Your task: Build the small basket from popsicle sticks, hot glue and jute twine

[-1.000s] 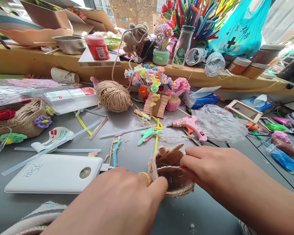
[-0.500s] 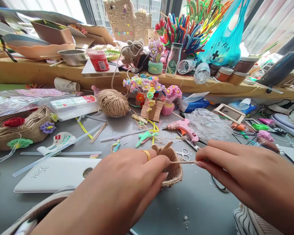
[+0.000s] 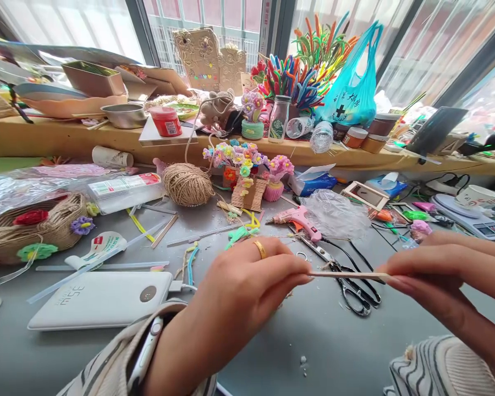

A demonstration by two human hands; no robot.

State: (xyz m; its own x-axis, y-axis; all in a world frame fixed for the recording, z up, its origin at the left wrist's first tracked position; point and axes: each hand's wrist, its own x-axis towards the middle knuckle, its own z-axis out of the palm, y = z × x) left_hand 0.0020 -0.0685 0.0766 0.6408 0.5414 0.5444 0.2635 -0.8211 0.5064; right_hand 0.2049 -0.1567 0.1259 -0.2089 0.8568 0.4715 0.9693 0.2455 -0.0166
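Note:
My left hand (image 3: 247, 291), with a gold ring on one finger, pinches one end of a thin tan strand (image 3: 348, 274). My right hand (image 3: 441, 272) pinches the other end between thumb and fingers. The strand is held straight and level between the two hands, just above the grey table (image 3: 313, 341). The small jute basket seen earlier is out of sight behind my left hand. Black-handled scissors (image 3: 357, 291) lie on the table right under the strand.
A pink glue gun (image 3: 297, 220) and crumpled clear plastic (image 3: 336, 214) lie behind the hands. A white power bank (image 3: 99, 300), a twine ball (image 3: 187, 184) and a flower-trimmed jute basket (image 3: 33, 228) sit to the left. The wooden shelf (image 3: 58, 140) behind is crowded.
My hands have drawn apart, the right one moving right, so the strand between them is longer. The small jute basket has gone from view behind my left hand. The view tilted up.

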